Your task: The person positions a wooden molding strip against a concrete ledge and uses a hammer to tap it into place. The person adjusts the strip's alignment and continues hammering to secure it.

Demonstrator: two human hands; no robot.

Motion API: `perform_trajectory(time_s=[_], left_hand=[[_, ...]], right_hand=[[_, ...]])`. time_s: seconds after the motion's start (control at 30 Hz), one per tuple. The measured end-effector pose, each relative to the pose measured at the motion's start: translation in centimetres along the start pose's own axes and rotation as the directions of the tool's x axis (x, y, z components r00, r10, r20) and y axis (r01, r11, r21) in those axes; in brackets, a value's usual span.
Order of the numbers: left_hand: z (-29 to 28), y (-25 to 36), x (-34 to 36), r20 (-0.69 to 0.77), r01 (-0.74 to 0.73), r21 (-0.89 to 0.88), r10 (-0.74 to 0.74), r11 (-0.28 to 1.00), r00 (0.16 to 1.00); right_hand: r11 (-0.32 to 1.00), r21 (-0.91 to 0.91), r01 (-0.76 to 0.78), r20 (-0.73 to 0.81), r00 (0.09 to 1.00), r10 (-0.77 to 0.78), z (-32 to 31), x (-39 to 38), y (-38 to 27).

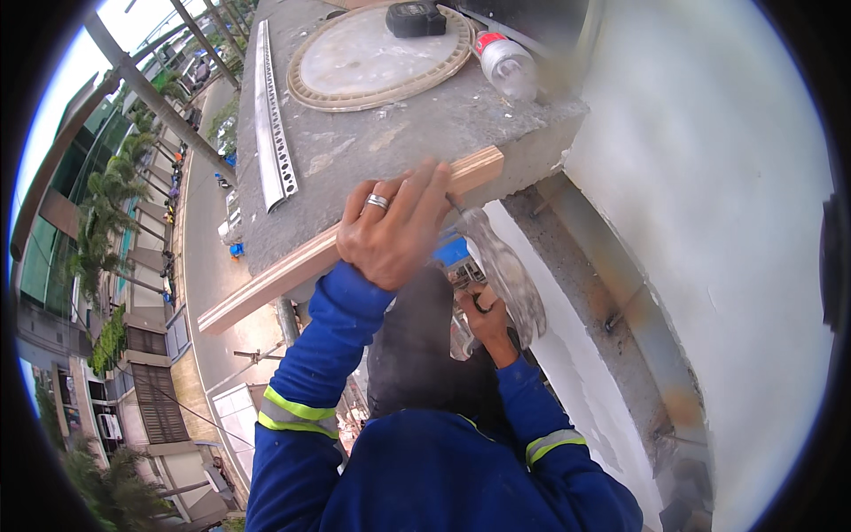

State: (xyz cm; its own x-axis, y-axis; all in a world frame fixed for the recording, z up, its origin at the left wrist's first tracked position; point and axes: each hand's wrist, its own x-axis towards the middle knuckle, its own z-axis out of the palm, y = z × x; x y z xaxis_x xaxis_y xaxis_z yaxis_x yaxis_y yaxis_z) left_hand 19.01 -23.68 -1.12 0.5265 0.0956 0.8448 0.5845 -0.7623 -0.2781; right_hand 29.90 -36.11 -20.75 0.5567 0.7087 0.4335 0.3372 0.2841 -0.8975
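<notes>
A long, light-coloured wooden strip point(284, 270) with layered edges runs along the near edge of a grey concrete ledge point(355, 146). My left hand point(394, 222), wearing a ring, is closed over it near its right part. Lower and to the right, my right hand point(487, 317) is closed, with something dark between its fingers. What it grips is not clear. Beside that hand is a greyish, curved, shiny object point(507, 270), smeared by motion, its thin dark upper end close to the strip. Whether the right hand holds this object I cannot tell.
On the ledge lie a perforated metal profile point(273, 133), a round whitish lid point(355, 58), a black tape measure point(416, 19) and a clear plastic bottle point(510, 69). A white wall point(727, 222) stands to the right. Far below on the left is a street point(202, 222).
</notes>
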Motion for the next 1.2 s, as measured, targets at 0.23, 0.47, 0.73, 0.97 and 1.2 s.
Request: perform_trajectory(time_s=[0.23,0.47,0.73,0.97,1.2], left_hand=[[0.0,0.0,0.0,0.018,-0.005,0.001,0.005,1.000,1.000],[0.2,-0.2,-0.1,-0.009,-0.039,0.003,0.039,0.999,0.999],[0.1,-0.2,0.0,-0.003,-0.031,-0.004,0.031,1.000,1.000],[0.1,0.0,0.1,-0.010,-0.022,0.007,0.022,1.000,1.000],[-0.1,0.0,-0.1,-0.004,-0.029,-0.021,0.029,0.999,1.000]], right_hand=[[0.937,0.153,0.314,-0.033,0.949,-0.313,-2.0,-0.5,-0.6],[0.970,-0.212,0.119,0.037,0.993,-0.113,-0.5,-0.7,0.1],[0.996,0.062,0.066,0.039,0.997,-0.068,-1.4,-0.6,0.8],[0.971,0.177,0.161,-0.036,0.987,-0.157,-0.2,-0.9,-0.6],[0.970,0.018,0.243,-0.012,0.970,-0.243,-1.6,-0.3,-0.1]])
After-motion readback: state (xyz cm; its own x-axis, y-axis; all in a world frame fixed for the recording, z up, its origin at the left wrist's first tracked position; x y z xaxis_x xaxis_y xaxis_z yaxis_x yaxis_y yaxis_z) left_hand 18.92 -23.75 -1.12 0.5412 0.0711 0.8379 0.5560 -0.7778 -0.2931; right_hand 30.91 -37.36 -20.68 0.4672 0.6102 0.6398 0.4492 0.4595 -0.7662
